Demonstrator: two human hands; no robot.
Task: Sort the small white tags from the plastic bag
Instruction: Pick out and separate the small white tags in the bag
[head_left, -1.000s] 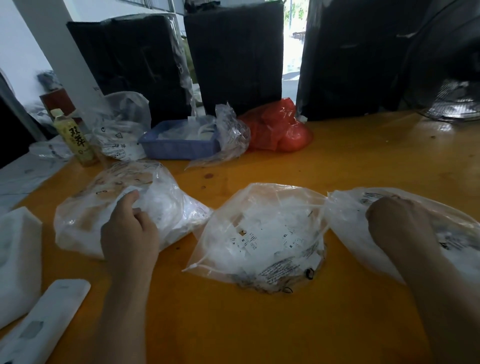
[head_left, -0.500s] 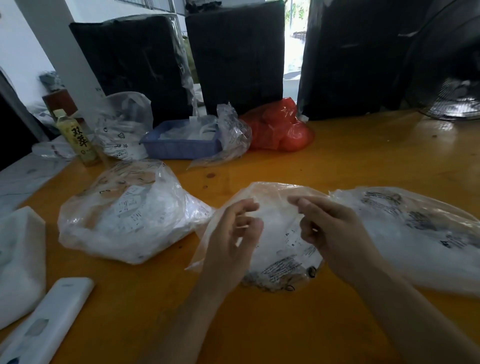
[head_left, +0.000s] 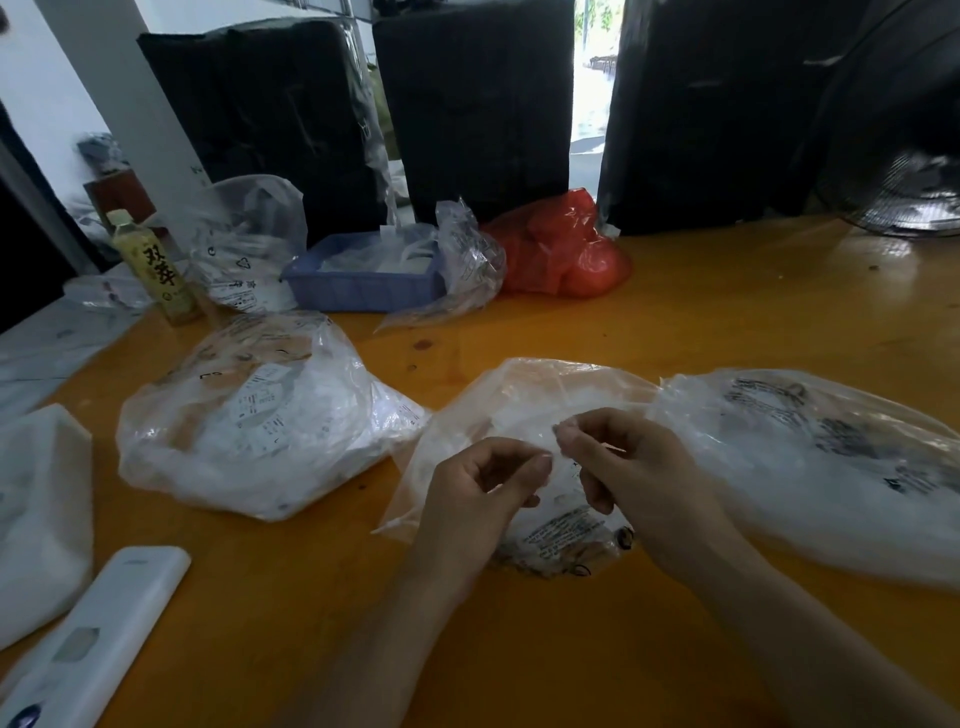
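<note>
Plastic film, middle bag: thin, clear, crinkled; lies on the surface at 6 o'clock of the view, its mouth gathered toward the hands.
Left hand: fingers curled, thumb and forefinger pinching a fold of the bag's film.
Right hand: fingers curled likewise, pinching film just beside the left pinch; what else, if anything, sits between the fingertips cannot be told.
Step in hand (judged): parting the mouth of the middle bag to reach the tags.
Doing it well (judged): pinch one layer per hand, draw apart gently; film this thin will likely stretch or tear under a jerk, and light tags could spill.
Small white tags: flat paper slips with dark print, heaped loosely; plainest through the left bag at 9 o'clock; those in the middle bag show only as a pale mass.
Right bag: same clear film, black printed text, at 3 o'clock, touching the middle bag.
Surface: smooth orange-yellow, faintly glossy.
Blue tray: ribbed rectangular plastic, at 12 o'clock, well apart from the hands.
Red bag: shiny, bulging, just right of the tray.
Bottle: upright, yellowish label, at 10 o'clock.
</note>
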